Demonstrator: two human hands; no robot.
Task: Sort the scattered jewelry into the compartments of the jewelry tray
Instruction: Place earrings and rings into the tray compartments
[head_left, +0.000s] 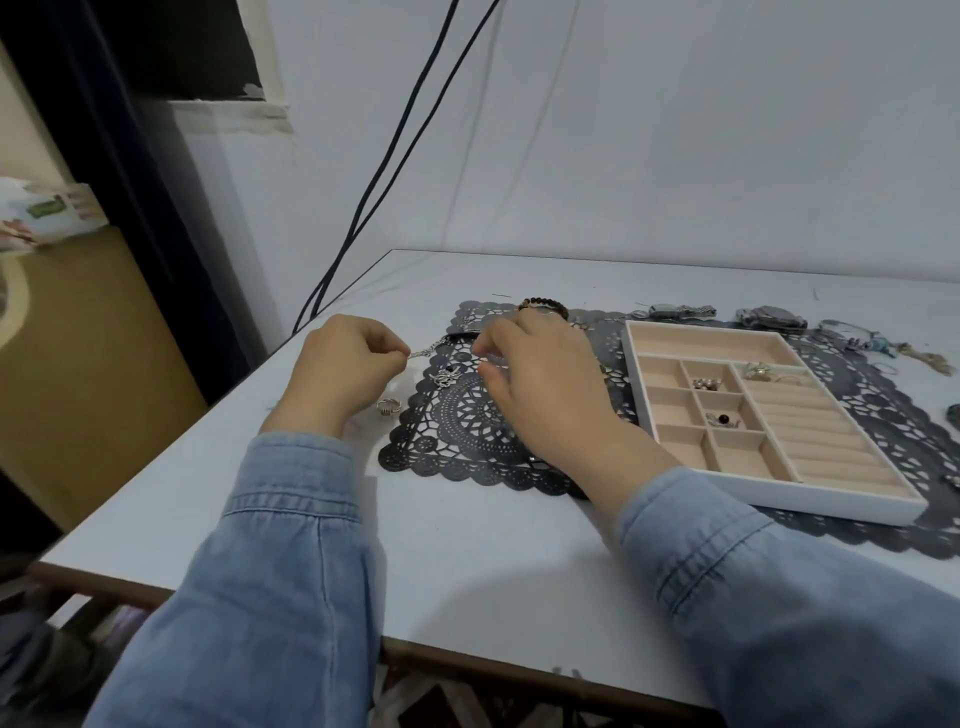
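Left of the jewelry tray (769, 493), a thin chain (423, 352) is pinched by the left hand (348, 358), with a ring (388, 407) loose beside it. The right hand (540, 384) is curled at the chain, its grasp unclear. Three tray compartments are filled; watches (680, 310) remain beyond the tray.

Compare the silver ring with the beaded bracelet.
The silver ring is pale metal; the beaded bracelet is dark beads. The ring is the smaller loop. The ring lies on the bare table beside the mat; the bracelet sits at the mat's far edge, just behind the right hand. Both lie outside the tray.
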